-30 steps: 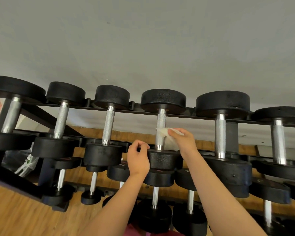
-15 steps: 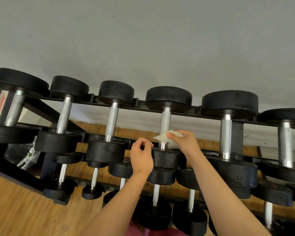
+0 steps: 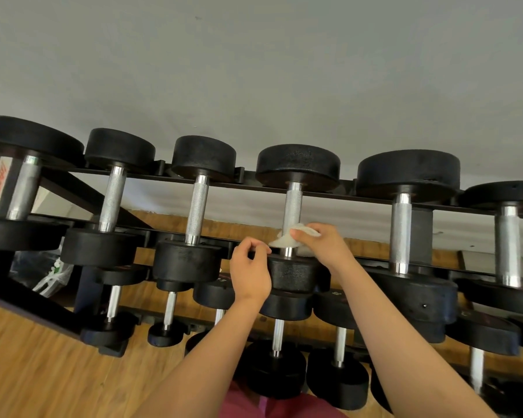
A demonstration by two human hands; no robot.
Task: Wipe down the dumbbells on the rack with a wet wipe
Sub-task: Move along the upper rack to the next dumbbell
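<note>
- The right hand (image 3: 320, 248) holds the wet wipe (image 3: 287, 236) bunched against the lower end of the steel handle (image 3: 293, 203) of the fourth dumbbell (image 3: 298, 167), counting from the left on the top tier of the rack (image 3: 248, 187). Its fingers (image 3: 304, 233) are clamped on the wipe, pressing it to the metal just above the near head (image 3: 293, 274).
- The left hand (image 3: 249, 273) sits at the left rim of that near head. Its fingers (image 3: 254, 247) are curled together and seem to grip the rim, probably to steady the weight.
- The wipe covers only the bottom of the handle; the knurled stretch above it is bare.
- Judged from this, the work is mid-row, on one handle. The upper handle and both black heads of this dumbbell likely still need a pass.
- No wet sheen or streaks show on the three dumbbells to the left, nor on the two to the right, so I cannot tell which are done.
- The lower tiers (image 3: 275, 369) hold many more dumbbells, partly hidden behind the arms, so a good deal of the task probably remains.
</note>
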